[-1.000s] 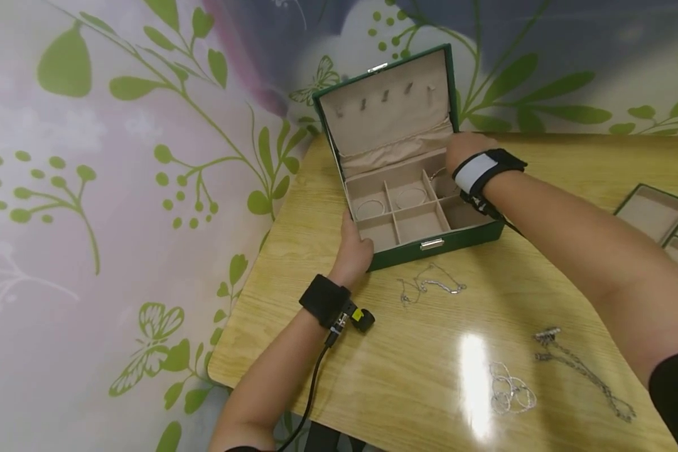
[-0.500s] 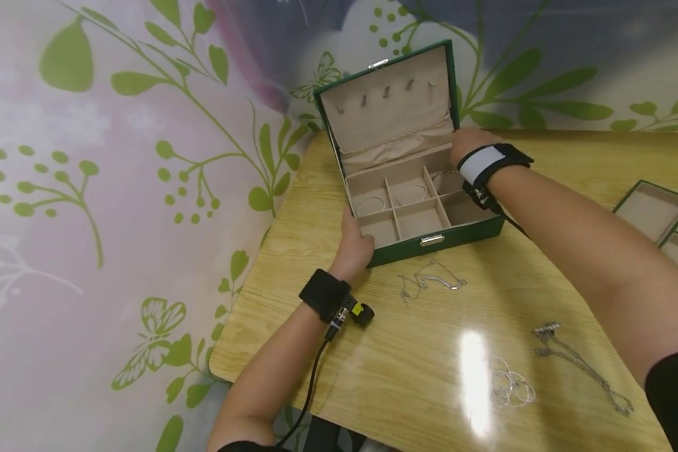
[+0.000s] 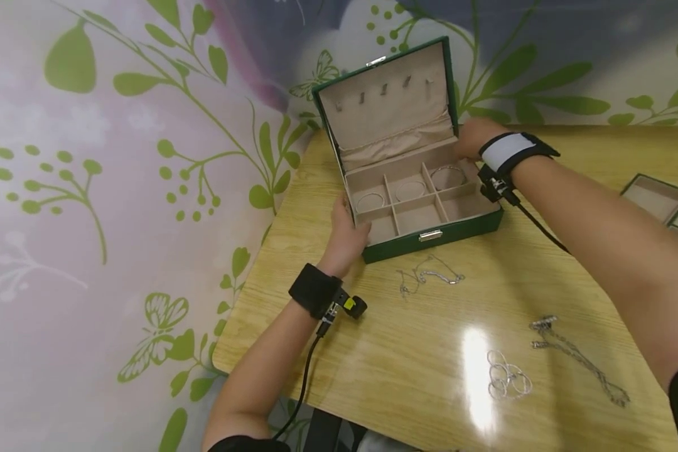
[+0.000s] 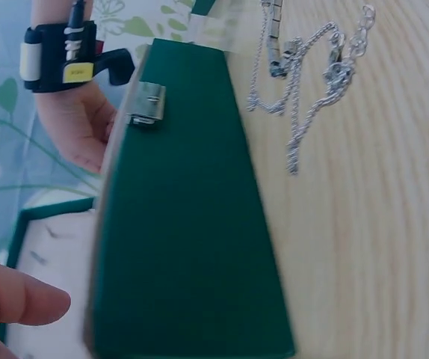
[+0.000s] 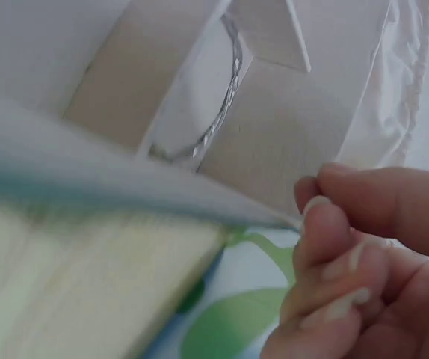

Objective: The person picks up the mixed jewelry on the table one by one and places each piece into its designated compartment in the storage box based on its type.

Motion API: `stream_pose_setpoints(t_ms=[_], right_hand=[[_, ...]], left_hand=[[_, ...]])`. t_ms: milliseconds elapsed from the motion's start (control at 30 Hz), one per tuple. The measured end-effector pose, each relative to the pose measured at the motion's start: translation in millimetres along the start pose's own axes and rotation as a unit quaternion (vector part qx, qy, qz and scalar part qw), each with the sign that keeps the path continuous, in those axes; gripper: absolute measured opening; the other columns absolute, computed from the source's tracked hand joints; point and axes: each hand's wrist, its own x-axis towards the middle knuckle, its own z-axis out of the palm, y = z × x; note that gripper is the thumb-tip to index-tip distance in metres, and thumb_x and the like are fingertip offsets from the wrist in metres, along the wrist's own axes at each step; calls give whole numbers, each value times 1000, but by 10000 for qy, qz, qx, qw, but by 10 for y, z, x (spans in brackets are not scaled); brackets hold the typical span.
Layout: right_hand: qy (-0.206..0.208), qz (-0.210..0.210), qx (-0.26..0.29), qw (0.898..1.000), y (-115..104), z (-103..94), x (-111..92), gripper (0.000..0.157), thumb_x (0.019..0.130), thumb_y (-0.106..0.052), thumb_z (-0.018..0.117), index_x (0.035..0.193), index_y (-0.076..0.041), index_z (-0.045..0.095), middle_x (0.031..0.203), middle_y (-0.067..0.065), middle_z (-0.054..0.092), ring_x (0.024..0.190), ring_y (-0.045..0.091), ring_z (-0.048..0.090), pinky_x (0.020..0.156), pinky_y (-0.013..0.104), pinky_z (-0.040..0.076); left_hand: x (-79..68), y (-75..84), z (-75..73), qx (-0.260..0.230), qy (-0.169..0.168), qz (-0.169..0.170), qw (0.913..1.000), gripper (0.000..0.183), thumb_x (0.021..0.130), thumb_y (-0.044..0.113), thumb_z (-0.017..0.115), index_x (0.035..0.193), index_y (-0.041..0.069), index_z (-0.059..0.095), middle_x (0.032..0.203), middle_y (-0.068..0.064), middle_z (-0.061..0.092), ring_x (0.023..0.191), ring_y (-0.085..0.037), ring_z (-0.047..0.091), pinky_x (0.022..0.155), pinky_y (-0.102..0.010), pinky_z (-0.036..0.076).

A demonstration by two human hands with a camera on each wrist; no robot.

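An open green jewelry box [image 3: 395, 252], lined in beige, stands on the table with its lid raised. Three bangles lie one each in its back-row compartments: left [image 3: 370, 202], middle [image 3: 410, 191] and right [image 3: 448, 177], the last a twisted silver one. My left hand [image 3: 344, 242] grips the box's left side, thumb over the front left rim. At the back right corner is my right hand [image 3: 477, 135]. In the right wrist view its curled fingers [image 5: 326, 277] pinch the rim. The front-row compartments show only bare lining.
Silver chains lie before the box: a thin necklace [image 3: 432, 276], a looped bright chain [image 3: 507, 380] and a thicker chain [image 3: 579, 358]. A green-edged tray [image 3: 658, 194] sits at the right. The patterned wall [image 3: 542, 81] rises behind the table.
My right hand has drawn back from over the back right compartment to the box's rear right corner, uncovering the twisted bangle. My left hand has shifted slightly along the left side.
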Motion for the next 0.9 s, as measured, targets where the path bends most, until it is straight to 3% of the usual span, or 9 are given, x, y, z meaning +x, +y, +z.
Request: stream_pose_setpoints(t_ms=[100, 200, 300, 500, 600, 733, 900], right_hand=[[239, -194, 2, 9995, 41, -37, -119, 30, 82, -11, 49, 52, -7, 51, 53, 1, 49, 50, 16, 45, 50, 28, 37], [364, -140, 404, 9984, 40, -76, -266, 23, 87, -12, 50, 76, 4, 63, 66, 8, 59, 58, 19, 53, 54, 31, 42], [541, -135, 679, 9961, -28, -96, -431, 26, 91, -13, 50, 95, 8, 64, 75, 12, 62, 62, 19, 53, 57, 33, 42], [1617, -336, 620, 9843, -271, -30, -805, 23, 94, -14, 45, 92, 1, 63, 79, 14, 59, 63, 22, 49, 62, 38, 40], [2167, -544, 473, 9736, -434, 33, -1005, 24, 95, -15, 46, 100, 0, 64, 88, 15, 64, 66, 24, 53, 62, 40, 43], [2796, -1079, 187, 9539, -611, 183, -1254, 12, 91, -10, 57, 88, -3, 66, 76, 10, 64, 58, 20, 52, 54, 37, 43], [2950, -1659, 70, 9410, -717, 474, -1505, 7, 84, -5, 67, 78, -6, 64, 67, 3, 62, 52, 12, 48, 49, 33, 42]], left_hand=[[-48, 63, -48, 277, 3, 346, 9990, 69, 97, 9, 46, 150, 6, 2, 155, -15, 5, 144, -24, 5, 114, -40, 15], [-103, 107, -87, 635, -23, 677, 9957, 65, 98, 11, 45, 150, 5, 6, 154, -16, 8, 144, -23, 7, 114, -40, 16], [-171, 165, -96, 820, -71, 954, 9920, 62, 98, 9, 46, 149, 4, 11, 153, -17, 11, 143, -25, 11, 114, -39, 18], [-376, 303, -42, 934, -290, 1660, 9813, 50, 97, 4, 47, 142, -1, 25, 144, -19, 26, 132, -29, 28, 107, -41, 30], [-484, 339, 0, 1261, -425, 1929, 9722, 39, 97, 4, 47, 135, -4, 37, 130, -19, 39, 116, -27, 42, 94, -36, 42], [-597, 337, 74, 1886, -662, 1753, 9640, 24, 98, 8, 48, 119, -2, 56, 107, -12, 54, 88, -19, 51, 72, -26, 44], [-647, 251, 160, 2670, -822, 1436, 9494, 20, 98, 13, 51, 103, 2, 66, 94, -6, 62, 75, -13, 51, 67, -23, 43]])
